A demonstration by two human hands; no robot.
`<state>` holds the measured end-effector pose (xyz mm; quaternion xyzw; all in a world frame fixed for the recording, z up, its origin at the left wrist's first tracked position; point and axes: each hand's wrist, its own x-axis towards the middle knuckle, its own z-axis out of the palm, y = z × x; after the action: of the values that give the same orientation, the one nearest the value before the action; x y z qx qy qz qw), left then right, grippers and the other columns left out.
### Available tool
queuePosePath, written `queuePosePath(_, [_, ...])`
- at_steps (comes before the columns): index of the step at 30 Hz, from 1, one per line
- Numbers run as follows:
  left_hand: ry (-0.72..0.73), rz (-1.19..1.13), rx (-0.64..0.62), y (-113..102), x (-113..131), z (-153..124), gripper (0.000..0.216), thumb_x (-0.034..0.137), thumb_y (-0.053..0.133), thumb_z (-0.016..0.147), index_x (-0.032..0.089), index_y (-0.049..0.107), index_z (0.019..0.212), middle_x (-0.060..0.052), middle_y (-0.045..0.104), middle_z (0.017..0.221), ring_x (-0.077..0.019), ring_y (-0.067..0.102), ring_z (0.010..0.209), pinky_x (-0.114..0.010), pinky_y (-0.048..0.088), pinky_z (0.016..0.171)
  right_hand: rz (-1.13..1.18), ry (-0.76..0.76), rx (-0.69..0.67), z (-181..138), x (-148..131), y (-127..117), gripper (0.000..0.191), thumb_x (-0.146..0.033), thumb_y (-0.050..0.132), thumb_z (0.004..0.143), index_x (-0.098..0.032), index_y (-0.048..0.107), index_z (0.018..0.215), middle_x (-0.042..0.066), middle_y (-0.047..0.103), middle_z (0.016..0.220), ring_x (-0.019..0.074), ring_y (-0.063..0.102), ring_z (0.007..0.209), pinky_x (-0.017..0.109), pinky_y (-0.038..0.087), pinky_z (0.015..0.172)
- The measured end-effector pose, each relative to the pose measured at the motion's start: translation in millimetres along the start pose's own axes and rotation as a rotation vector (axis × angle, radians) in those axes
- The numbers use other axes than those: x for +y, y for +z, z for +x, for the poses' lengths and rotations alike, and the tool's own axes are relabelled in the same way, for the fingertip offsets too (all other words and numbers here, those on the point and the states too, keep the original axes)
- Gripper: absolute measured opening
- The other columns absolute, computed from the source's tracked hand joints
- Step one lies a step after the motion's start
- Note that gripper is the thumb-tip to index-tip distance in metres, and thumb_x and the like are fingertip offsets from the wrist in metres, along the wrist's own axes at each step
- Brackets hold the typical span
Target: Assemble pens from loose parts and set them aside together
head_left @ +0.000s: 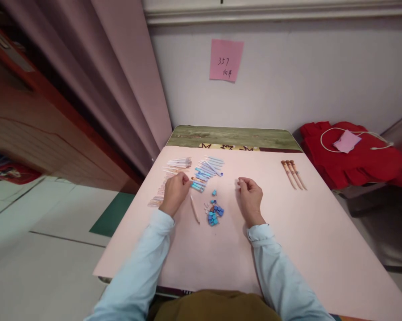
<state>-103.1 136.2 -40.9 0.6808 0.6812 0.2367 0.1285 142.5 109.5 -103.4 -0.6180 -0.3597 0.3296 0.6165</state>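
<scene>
My left hand [176, 191] is closed in a pinch beside a row of blue, teal and brown pen parts [200, 178]. Whether it grips one of them is hidden. To the right, my right hand [250, 196] hovers over the paper with thumb and fingers pressed together; anything in them is too small to name. Between the hands lies a pile of small blue and brown pieces [213, 217], with a few tiny white bits beside it. A pale pen barrel [195, 209] rests by itself near my left wrist. Clear and pinkish slender tubes [159, 196] lie partly behind my left hand.
Three pens with brown tops [292, 174] lie side by side at the right. Pale paper [288, 249] covers most of the table. Behind it stands a wall with a pink note [226, 60]. Red cloth [354, 156] with a white cable sits beyond the right edge.
</scene>
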Motion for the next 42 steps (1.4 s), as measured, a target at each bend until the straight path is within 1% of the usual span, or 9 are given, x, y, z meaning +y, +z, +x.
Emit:
queuePosePath(3, [0.23, 0.076, -0.099, 10.4, -5.5, 29.5, 0.02, 0.01, 0.055, 0.075, 0.019, 0.069, 0.087, -0.009, 0.071, 0.097, -0.0237, 0.063, 0.092, -0.033, 0.044, 0.085, 0.021, 0.009, -0.004, 1.0, 2.7, 0.0, 0.032, -0.043, 0.063, 0.08, -0.015, 0.071, 0.09, 0.004, 0.07, 0.077, 0.0146, 0.059, 0.061, 0.027, 0.048, 0.06])
queuePosePath(9, [0.341, 0.083, -0.213, 29.3, -24.2, 51.9, 0.023, 0.008, 0.055, 0.071, 0.022, 0.071, 0.078, -0.006, 0.07, 0.081, -0.025, 0.063, 0.085, -0.033, 0.044, 0.079, 0.042, 0.011, -0.009, 2.0, 2.1, 0.3, 0.031, -0.043, 0.063, 0.08, -0.014, 0.071, 0.089, 0.004, 0.069, 0.076, 0.0142, 0.058, 0.059, 0.026, 0.047, 0.057])
queuePosePath(15, [0.427, 0.074, -0.234, 25.0, -31.6, 51.5, 0.022, 0.008, 0.053, 0.072, 0.022, 0.069, 0.079, -0.007, 0.068, 0.083, -0.0246, 0.061, 0.086, -0.034, 0.044, 0.079, -0.028, -0.03, -0.019, 4.1, 9.6, 0.9, 0.032, -0.044, 0.058, 0.083, -0.015, 0.071, 0.092, 0.004, 0.071, 0.077, 0.0159, 0.061, 0.062, 0.027, 0.049, 0.06])
queuePosePath(21, [0.487, 0.056, -0.232, 25.1, -36.5, 44.4, 0.021, 0.013, 0.05, 0.081, 0.022, 0.067, 0.087, -0.008, 0.069, 0.095, -0.0248, 0.061, 0.096, -0.035, 0.045, 0.086, -0.51, -0.261, -0.072, 3.9, 7.6, -1.5, 0.027, -0.034, 0.052, 0.09, -0.021, 0.075, 0.095, 0.005, 0.073, 0.09, 0.0189, 0.064, 0.077, 0.03, 0.046, 0.074])
queuePosePath(25, [0.512, 0.013, -0.204, 21.5, -41.0, 41.3, 0.019, 0.013, 0.05, 0.081, 0.021, 0.067, 0.087, -0.008, 0.068, 0.096, -0.0247, 0.06, 0.097, -0.036, 0.045, 0.088, -0.812, -0.333, -0.165, 1.4, 2.9, 0.3, 0.027, -0.027, 0.052, 0.092, -0.025, 0.073, 0.108, 0.005, 0.069, 0.104, 0.0189, 0.064, 0.087, 0.028, 0.043, 0.071])
queuePosePath(29, [0.377, -0.228, -0.083, 18.0, -37.8, 34.7, 0.01, 0.018, 0.055, 0.082, 0.021, 0.064, 0.086, -0.005, 0.066, 0.084, -0.0208, 0.061, 0.081, -0.034, 0.047, 0.077, -0.928, -0.332, -0.204, 1.0, 2.1, 4.5, 0.028, -0.026, 0.052, 0.094, -0.029, 0.072, 0.114, 0.004, 0.067, 0.106, 0.0169, 0.063, 0.082, 0.027, 0.039, 0.063])
queuePosePath(34, [0.046, -0.983, 0.055, 40.5, -4.3, 16.7, 0.019, 0.032, 0.067, 0.08, 0.021, 0.06, 0.093, 0.0, 0.064, 0.075, -0.015, 0.062, 0.065, -0.029, 0.051, 0.063, -0.936, -0.332, -0.207, 1.2, 1.5, 7.6, 0.02, -0.028, 0.054, 0.094, -0.027, 0.074, 0.094, 0.002, 0.067, 0.1, 0.0152, 0.062, 0.081, 0.026, 0.036, 0.061])
queuePosePath(39, [-0.076, -1.296, -0.185, 56.0, 27.9, -11.2, 0.024, 0.031, 0.076, 0.075, 0.017, 0.066, 0.092, -0.002, 0.069, 0.08, -0.0145, 0.066, 0.067, -0.031, 0.055, 0.071, -0.878, -0.378, -0.185, -2.0, -1.1, 7.3, 0.019, -0.025, 0.051, 0.094, -0.021, 0.069, 0.093, 0.005, 0.068, 0.097, 0.0164, 0.061, 0.08, 0.026, 0.037, 0.063])
queuePosePath(42, [-0.113, -1.403, -0.295, 53.3, 31.5, -21.1, 0.023, 0.03, 0.077, 0.075, 0.017, 0.068, 0.091, -0.002, 0.07, 0.081, -0.0133, 0.065, 0.069, -0.028, 0.055, 0.069, -0.648, -0.364, -0.16, -4.2, -10.2, 8.0, 0.02, -0.027, 0.049, 0.093, -0.02, 0.067, 0.093, 0.005, 0.068, 0.088, 0.0174, 0.06, 0.078, 0.027, 0.041, 0.067])
